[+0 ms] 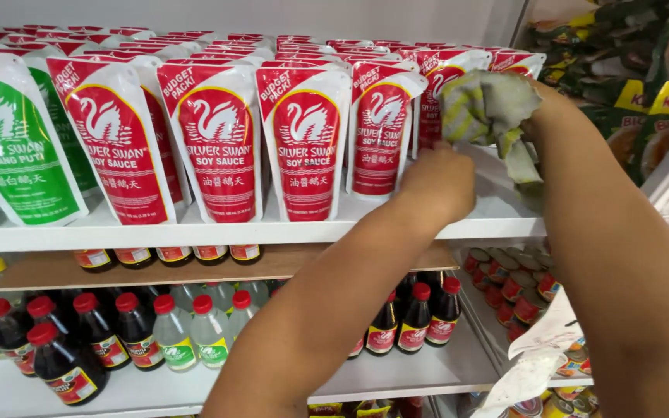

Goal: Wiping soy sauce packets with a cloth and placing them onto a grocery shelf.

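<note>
My right hand [540, 116] reaches up from the right and grips a bunched grey and yellow cloth [488, 107], pressing it against a red and white sauce pouch [437, 77] at the right end of the white upper shelf [195, 232]. My left hand [439, 182] is just below the cloth, at the base of that pouch and beside another red pouch [379, 128]. Its fingers curl away from the camera, so what they hold is hidden.
Rows of red pouches [218, 143] and green pouches [9, 147] fill the upper shelf. On the lower shelf stand dark sauce bottles with red caps [71, 364] and clear bottles [172, 337]. To the right are small cans [516, 290], white paper [540, 352] and snack bags [621, 70].
</note>
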